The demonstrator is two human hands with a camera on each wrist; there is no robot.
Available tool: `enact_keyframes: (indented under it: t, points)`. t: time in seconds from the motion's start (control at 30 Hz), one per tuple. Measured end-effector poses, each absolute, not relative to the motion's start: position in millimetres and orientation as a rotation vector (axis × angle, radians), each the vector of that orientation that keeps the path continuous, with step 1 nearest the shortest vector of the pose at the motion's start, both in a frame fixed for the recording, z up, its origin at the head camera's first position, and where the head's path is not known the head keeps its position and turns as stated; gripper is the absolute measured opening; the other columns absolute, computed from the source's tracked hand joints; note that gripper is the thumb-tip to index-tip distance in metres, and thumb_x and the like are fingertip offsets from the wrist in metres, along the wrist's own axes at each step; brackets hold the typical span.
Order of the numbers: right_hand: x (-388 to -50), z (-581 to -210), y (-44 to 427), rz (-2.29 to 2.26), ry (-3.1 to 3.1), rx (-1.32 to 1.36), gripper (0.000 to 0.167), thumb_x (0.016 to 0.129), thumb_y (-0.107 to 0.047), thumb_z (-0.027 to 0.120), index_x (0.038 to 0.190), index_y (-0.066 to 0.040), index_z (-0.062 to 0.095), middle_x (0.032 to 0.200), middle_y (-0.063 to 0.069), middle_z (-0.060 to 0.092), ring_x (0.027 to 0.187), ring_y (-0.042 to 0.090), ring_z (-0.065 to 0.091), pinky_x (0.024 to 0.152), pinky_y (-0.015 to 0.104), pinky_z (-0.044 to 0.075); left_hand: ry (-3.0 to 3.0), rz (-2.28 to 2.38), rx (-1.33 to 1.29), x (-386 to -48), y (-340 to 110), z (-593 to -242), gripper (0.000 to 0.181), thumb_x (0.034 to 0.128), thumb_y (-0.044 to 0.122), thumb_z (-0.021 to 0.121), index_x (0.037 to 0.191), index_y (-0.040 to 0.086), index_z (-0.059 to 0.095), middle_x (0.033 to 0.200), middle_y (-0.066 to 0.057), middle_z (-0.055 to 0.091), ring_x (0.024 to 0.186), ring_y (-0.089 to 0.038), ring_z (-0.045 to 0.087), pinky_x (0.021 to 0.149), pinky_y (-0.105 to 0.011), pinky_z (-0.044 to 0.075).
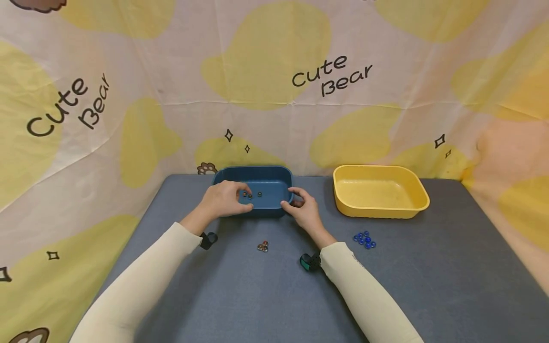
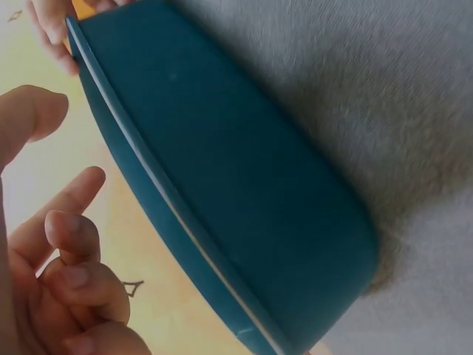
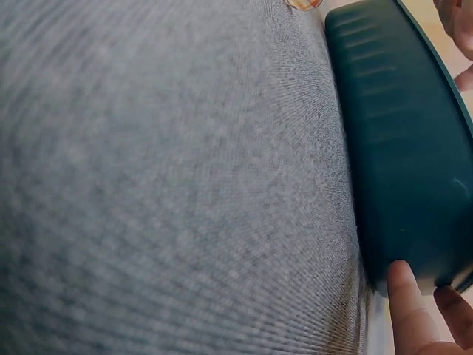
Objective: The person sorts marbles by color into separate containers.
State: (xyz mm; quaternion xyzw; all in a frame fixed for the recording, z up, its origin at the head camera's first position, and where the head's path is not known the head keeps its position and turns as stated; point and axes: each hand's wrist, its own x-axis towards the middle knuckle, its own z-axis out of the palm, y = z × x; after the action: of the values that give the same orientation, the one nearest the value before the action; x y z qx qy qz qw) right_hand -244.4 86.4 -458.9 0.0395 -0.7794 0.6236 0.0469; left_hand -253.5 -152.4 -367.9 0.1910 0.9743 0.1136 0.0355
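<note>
A blue plastic basin [image 1: 270, 188] stands at the back of the table, with brownish glass marbles [image 1: 259, 194] on its floor. Over its left part reaches my left hand [image 1: 225, 199], thumb and index finger apart. In the left wrist view, nothing shows between those fingers [image 2: 77, 188], which are beyond the basin's rim [image 2: 159, 185]. My right hand [image 1: 305, 212] holds the basin's right end, thumb at the front corner. The right wrist view shows its fingertips [image 3: 401, 277] against the outer wall [image 3: 406, 148]. In front lie several brownish marbles [image 1: 263, 246] in a small cluster.
To the right stands a yellow basin [image 1: 377, 212]. Several blue marbles [image 1: 365, 239] lie on the grey table [image 1: 266, 295] in front of it. A patterned cloth [image 1: 266, 57] hangs behind the table and at both sides.
</note>
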Motion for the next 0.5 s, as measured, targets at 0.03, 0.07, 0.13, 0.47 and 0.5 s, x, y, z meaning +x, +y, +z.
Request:
enact_keyframes:
  t: [0.03,0.07,0.13,0.47,0.5]
  points:
    - [-244.4,-458.8,86.5,1.907,-2.377,0.123,0.048,0.084,-0.015,0.075,0.128,-0.006,0.058,0.135,0.017,0.057,0.101,0.031,0.069,0.065,0.021,0.050,2.995,0.357,0.595,-250.8,-152.4,-368.5,0.034,0.0801,0.046,0.069,0.109,0.029,0.069,0.069,0.006,0.056,0.057,-0.012,0.049,0.047,-0.028,0.036]
    - [-244.3,-458.5,86.6,1.911,-2.376,0.123,0.048,0.084,-0.015,0.075,0.128,-0.006,0.058,0.135,0.018,0.057,0.101,0.032,0.068,0.065,0.021,0.050,2.996,0.363,0.604,-248.4,-152.5,-369.5,0.033,0.0802,0.045,0.069,0.109,0.029,0.069,0.067,0.006,0.055,0.056,-0.012,0.049,0.046,-0.028,0.035]
    - [-243.8,-456.7,86.5,1.922,-2.372,0.125,0.048,0.084,-0.014,0.074,0.129,-0.005,0.058,0.136,0.019,0.056,0.102,0.034,0.068,0.064,0.019,0.048,2.997,0.382,0.623,-244.0,-152.3,-371.8,0.033,0.0804,0.043,0.070,0.109,0.027,0.069,0.066,0.006,0.054,0.055,-0.011,0.047,0.045,-0.027,0.034]
    - [-221.1,-421.4,82.7,1.895,-2.391,0.147,0.043,0.086,-0.006,0.070,0.126,0.001,0.057,0.131,0.026,0.057,0.098,0.039,0.067,0.061,0.018,0.045,2.980,0.420,0.680,-224.5,-150.8,-387.3,0.034,0.0794,0.040,0.072,0.109,0.024,0.070,0.057,0.007,0.049,0.049,-0.010,0.043,0.043,-0.025,0.026]
    - [-220.1,-420.3,82.6,1.890,-2.389,0.150,0.043,0.086,-0.006,0.070,0.126,0.001,0.057,0.131,0.026,0.057,0.099,0.039,0.067,0.061,0.018,0.046,2.982,0.427,0.685,-222.4,-150.3,-388.2,0.033,0.0791,0.040,0.072,0.108,0.024,0.070,0.057,0.007,0.049,0.049,-0.010,0.042,0.043,-0.025,0.027]
